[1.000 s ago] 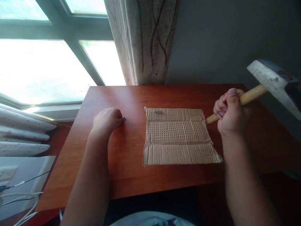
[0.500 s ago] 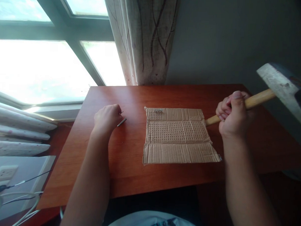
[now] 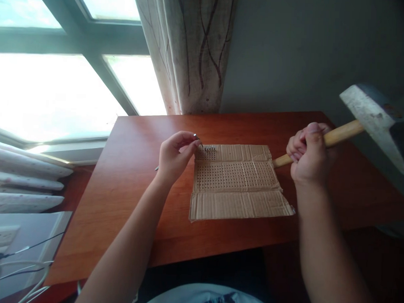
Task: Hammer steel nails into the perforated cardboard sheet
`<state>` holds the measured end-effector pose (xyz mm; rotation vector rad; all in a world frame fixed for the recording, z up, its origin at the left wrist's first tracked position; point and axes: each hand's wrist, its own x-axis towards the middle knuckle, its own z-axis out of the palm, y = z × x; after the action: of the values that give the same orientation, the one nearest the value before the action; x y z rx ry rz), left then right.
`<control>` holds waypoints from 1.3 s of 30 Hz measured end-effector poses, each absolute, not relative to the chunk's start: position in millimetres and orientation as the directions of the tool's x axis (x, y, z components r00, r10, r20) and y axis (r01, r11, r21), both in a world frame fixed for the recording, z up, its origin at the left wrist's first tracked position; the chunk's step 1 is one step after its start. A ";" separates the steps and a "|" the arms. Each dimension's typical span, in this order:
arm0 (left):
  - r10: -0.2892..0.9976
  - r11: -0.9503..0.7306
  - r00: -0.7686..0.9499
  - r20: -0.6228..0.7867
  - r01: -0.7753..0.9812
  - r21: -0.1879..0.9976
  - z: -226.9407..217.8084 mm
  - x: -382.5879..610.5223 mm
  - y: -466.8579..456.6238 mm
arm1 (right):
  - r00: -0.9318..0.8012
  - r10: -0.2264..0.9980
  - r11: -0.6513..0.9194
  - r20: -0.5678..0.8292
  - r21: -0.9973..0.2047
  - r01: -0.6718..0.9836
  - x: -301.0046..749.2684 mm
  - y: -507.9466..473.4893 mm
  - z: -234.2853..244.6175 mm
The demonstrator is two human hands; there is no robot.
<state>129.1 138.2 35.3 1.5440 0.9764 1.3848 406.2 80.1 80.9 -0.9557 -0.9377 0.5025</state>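
Observation:
My left hand (image 3: pixel 178 153) pinches a short metal nail (image 3: pixel 197 138) between thumb and fingertips at the far left corner of a cardboard sheet (image 3: pixel 233 205). Rows of small holes cover the sheet's middle, and several small nails (image 3: pixel 210 149) stand upright in its far left part. Another metal piece (image 3: pixel 156 168) lies on the wood beside my left wrist, partly hidden by it. My right hand (image 3: pixel 310 151) is wrapped round the wooden handle of a hammer (image 3: pixel 377 115), raised over the right side of the table. The handle's end reaches the cardboard's right edge in view.
A reddish-brown wooden table (image 3: pixel 121 184) bears the cardboard. Behind it hang a patterned curtain (image 3: pixel 188 54) and a grey wall (image 3: pixel 285 52). A window (image 3: pixel 34 101) is at the left, above a wall socket (image 3: pixel 3 236) and loose cables (image 3: pixel 22 263).
My left hand has moved right from beside the metal piece on the table to the cardboard's far left corner, carrying the nail. My right hand still holds the hammer up, almost unmoved.

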 end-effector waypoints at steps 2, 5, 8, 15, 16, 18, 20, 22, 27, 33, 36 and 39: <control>0.928 -0.363 0.109 0.356 0.057 0.930 30.9 130.3 138.4 | 0.528 0.725 0.507 0.443 -0.862 0.028 406.0 79.5 80.8; 0.924 -0.375 0.128 0.361 0.110 0.920 26.2 130.2 139.7 | 0.522 0.727 0.510 0.447 -0.860 0.025 406.3 79.0 80.4; 0.921 -0.382 0.134 0.366 0.131 0.915 24.5 130.0 140.4 | 0.513 0.724 0.523 0.460 -0.852 0.025 406.9 78.9 79.8; 0.924 -0.373 0.144 0.354 0.142 0.917 25.3 130.4 140.3 | 0.515 0.721 0.530 0.463 -0.847 0.019 406.8 79.1 79.6; 0.925 -0.371 0.145 0.351 0.141 0.918 25.4 130.5 140.4 | 0.517 0.720 0.530 0.463 -0.848 0.020 406.7 79.1 79.7; 0.924 -0.372 0.147 0.352 0.141 0.917 25.2 130.4 140.5 | 0.519 0.720 0.527 0.461 -0.850 0.023 406.5 79.0 79.7; 0.922 -0.377 0.149 0.357 0.143 0.915 25.0 130.2 140.8 | 0.519 0.720 0.524 0.460 -0.851 0.028 406.4 78.9 79.7; 0.921 -0.380 0.150 0.360 0.144 0.914 24.9 129.9 140.9 | 0.516 0.721 0.524 0.463 -0.851 0.031 406.3 78.7 79.7; 0.921 -0.379 0.158 0.357 0.143 0.914 25.2 129.1 141.1 | 0.510 0.719 0.526 0.471 -0.850 0.043 406.2 78.0 79.6; 0.918 -0.386 0.166 0.362 0.154 0.909 23.9 127.8 141.8 | 0.509 0.717 0.526 0.475 -0.849 0.051 406.1 77.1 78.9; 0.914 -0.394 0.169 0.368 0.160 0.905 24.0 127.6 141.8 | 0.515 0.720 0.521 0.466 -0.853 0.044 405.4 76.9 79.9; 0.911 -0.403 0.170 0.377 0.166 0.900 24.3 127.7 141.7 | 0.528 0.721 0.511 0.449 -0.859 0.033 404.8 77.1 81.1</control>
<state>127.7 141.7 24.3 1.7178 1.0309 1.2916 404.8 77.1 81.1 -0.9568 -0.9356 0.4961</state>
